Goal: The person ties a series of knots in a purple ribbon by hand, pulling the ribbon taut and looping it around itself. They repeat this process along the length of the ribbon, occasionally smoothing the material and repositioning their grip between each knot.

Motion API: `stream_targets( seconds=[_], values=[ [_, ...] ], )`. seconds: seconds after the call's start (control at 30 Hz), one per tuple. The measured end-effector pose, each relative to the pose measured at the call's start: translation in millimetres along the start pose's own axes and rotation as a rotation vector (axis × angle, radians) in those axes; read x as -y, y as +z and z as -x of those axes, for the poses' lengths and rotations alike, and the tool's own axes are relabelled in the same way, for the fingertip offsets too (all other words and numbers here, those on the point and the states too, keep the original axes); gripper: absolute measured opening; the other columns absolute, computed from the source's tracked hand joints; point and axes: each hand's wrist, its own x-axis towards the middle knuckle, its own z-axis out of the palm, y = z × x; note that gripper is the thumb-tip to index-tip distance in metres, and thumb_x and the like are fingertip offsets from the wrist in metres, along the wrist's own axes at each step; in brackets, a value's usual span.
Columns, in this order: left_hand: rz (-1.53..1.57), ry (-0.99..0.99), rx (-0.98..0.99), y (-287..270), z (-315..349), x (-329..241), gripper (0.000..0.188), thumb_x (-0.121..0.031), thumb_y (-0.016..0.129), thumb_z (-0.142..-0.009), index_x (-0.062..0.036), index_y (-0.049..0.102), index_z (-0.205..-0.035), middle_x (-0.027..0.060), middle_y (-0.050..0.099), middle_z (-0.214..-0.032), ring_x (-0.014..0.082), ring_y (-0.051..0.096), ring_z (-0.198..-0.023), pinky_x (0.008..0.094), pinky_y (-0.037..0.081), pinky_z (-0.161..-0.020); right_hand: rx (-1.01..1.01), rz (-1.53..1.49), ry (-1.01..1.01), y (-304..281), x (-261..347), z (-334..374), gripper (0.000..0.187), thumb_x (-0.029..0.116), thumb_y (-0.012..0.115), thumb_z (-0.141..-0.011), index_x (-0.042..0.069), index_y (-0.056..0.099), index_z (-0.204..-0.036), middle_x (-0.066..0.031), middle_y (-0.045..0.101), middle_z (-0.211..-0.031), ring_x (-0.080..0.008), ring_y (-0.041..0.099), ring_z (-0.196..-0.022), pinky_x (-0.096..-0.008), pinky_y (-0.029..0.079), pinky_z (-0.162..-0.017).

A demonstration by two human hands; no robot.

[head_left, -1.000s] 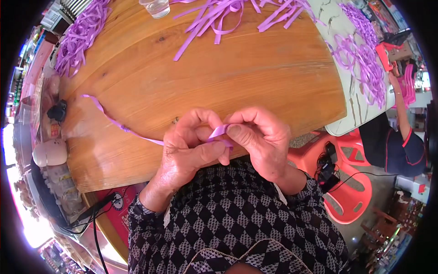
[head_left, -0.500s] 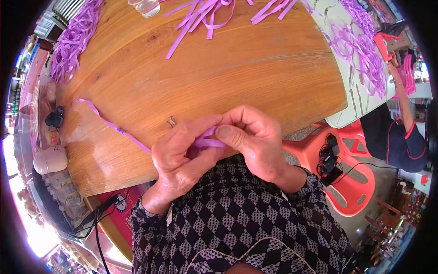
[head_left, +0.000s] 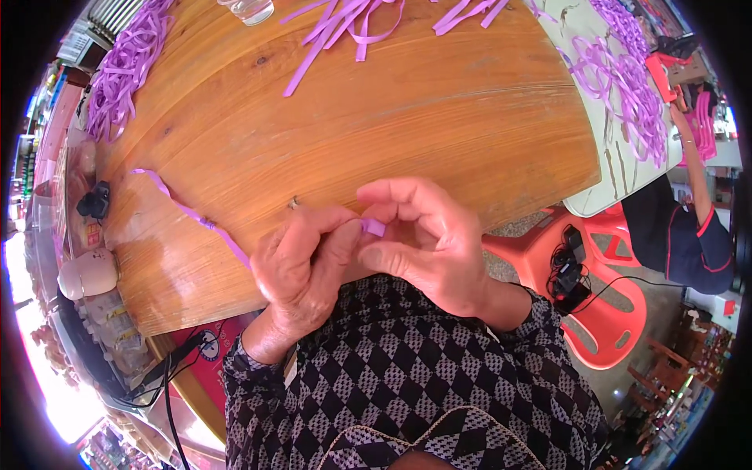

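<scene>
right hand (head_left: 439,249) has opened around the purple ribbon (head_left: 374,228)
left hand (head_left: 301,262) pinches it, now seemingly carrying the hold alone; right thumb and fingers stand wide apart

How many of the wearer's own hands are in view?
2: the left hand, pinching the ribbon; the right hand, open, beside the left. Both are at the table's near edge.

Looks like thin, smooth, shiny cloth on the purple ribbon (head_left: 206,223). Shows real-looking wood on the brown table (head_left: 376,133), with wavy lines and a soft shine. Looks like hard, smooth plastic on the orange chair (head_left: 607,352). Seems see-through and glossy on the cup (head_left: 251,11), but soft, matt cloth on the checked top (head_left: 415,376).
</scene>
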Motion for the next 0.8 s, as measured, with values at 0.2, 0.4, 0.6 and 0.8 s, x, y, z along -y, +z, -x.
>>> stream_targets(
  seconds=[0.2, 0.4, 0.6, 0.8],
  values=[
    [0.485, -0.494, 0.084, -6, 3, -7, 0.007, -0.005, 0.063, -0.080, 0.0008, 0.059, -0.080, 0.0007, 0.058, -0.066, 0.0043, 0.049, -0.054, 0.0198, 0.038, -0.045, -0.041, 0.290, -0.151, -6, -8, 1, 0.041, -0.002, 0.065, -0.078, -0.005, 0.046, -0.114, -0.0077, 0.058, -0.091, -0.0071, 0.053, -0.081, -0.0200, 0.045, -0.070],
    [0.672, -0.804, 0.027, -2, -2, -11, 0.008, -0.005, 0.058, -0.081, 0.0007, 0.058, -0.075, -0.0008, 0.054, -0.061, 0.0018, 0.043, -0.050, 0.0160, 0.031, -0.043, 0.009, 0.390, -0.365, -6, -13, -2, 0.041, -0.002, 0.065, -0.077, -0.006, 0.045, -0.113, -0.0088, 0.058, -0.092, -0.0087, 0.054, -0.078, -0.0206, 0.046, -0.066],
    [1.039, -0.932, 0.241, -9, -8, 2, 0.010, -0.006, 0.061, -0.072, 0.0041, 0.058, -0.072, 0.0061, 0.057, -0.059, 0.0065, 0.044, -0.044, 0.0176, 0.030, -0.039, 0.184, 0.264, -0.205, -11, -3, -1, 0.033, -0.004, 0.062, -0.078, -0.007, 0.049, -0.108, -0.0092, 0.058, -0.087, -0.0105, 0.056, -0.079, -0.0233, 0.047, -0.067],
    [1.341, -0.892, 0.457, -10, 0, 17, 0.014, -0.004, 0.061, -0.071, 0.0088, 0.059, -0.078, 0.0170, 0.061, -0.067, 0.0117, 0.051, -0.044, 0.0174, 0.031, -0.035, 0.181, 0.380, -0.184, -18, 10, 0, 0.028, -0.006, 0.060, -0.079, -0.005, 0.052, -0.106, -0.0070, 0.058, -0.086, -0.0094, 0.056, -0.077, -0.0221, 0.046, -0.066]
  ],
)
